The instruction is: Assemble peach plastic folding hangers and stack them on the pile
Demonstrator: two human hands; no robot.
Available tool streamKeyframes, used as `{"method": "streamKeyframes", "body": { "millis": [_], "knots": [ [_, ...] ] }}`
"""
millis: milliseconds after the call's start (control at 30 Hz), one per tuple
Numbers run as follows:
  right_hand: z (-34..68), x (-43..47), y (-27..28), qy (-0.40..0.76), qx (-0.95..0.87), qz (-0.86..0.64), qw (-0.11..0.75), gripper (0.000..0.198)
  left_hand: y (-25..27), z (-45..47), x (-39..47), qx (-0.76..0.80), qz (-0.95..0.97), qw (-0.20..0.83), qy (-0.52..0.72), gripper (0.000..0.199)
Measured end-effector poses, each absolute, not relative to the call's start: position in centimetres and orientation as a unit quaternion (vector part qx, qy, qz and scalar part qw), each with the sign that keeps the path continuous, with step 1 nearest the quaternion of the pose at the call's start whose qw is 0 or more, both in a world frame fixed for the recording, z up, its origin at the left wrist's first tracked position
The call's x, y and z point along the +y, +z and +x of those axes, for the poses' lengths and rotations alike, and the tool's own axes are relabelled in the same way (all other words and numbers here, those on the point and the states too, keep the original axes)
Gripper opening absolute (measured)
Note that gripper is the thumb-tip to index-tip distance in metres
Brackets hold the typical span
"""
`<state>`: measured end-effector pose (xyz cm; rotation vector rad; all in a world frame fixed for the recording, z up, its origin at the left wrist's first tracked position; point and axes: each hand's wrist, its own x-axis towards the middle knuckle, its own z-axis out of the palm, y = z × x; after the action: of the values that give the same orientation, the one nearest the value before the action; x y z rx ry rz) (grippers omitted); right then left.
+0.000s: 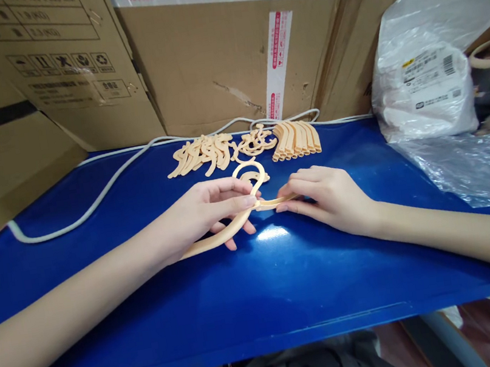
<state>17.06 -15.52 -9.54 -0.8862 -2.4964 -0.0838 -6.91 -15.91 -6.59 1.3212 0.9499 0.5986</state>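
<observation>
The left hand (213, 203) pinched a cream plastic frame (233, 226), curved and hook-topped; the right hand (327, 196) pinched a slim cream plastic strip (269, 206) against it—seemingly part-joined, though whether secured I couldn't tell. Beyond the grip, flat cream plastic curves (221, 150) and tubular cream plastic arms (296, 139) lay loose.

The left cardboard box (73, 79) reads "2.3(KG)".

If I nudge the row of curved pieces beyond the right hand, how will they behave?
The curved pieces are probably light, since their near ends look hollow. They may slide easily: the blue tabletop shines. Lying bent and side by side, they seem unlikely to roll far.
</observation>
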Motion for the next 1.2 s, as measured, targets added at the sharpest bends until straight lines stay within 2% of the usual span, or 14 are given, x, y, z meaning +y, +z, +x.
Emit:
{"method": "streamKeyframes", "body": {
  "millis": [400, 733, 1200],
  "knots": [
    [16.81, -15.77, -9.24, -0.050, -0.924, -0.301, 0.229, 0.028, -6.64, -6.91, -15.77, 0.426, 0.598, 0.627, 0.261, 0.007],
    [16.71, -16.28, -9.21, -0.067, -0.924, -0.303, 0.223, 0.030, -6.55, -6.66, -15.75, 0.450, 0.613, 0.594, 0.263, 0.017],
    [16.84, -16.39, -8.95, -0.131, -0.925, -0.285, 0.215, 0.049, -6.45, -6.96, -16.19, 0.405, 0.630, 0.631, 0.202, 0.021]
  ]
}}
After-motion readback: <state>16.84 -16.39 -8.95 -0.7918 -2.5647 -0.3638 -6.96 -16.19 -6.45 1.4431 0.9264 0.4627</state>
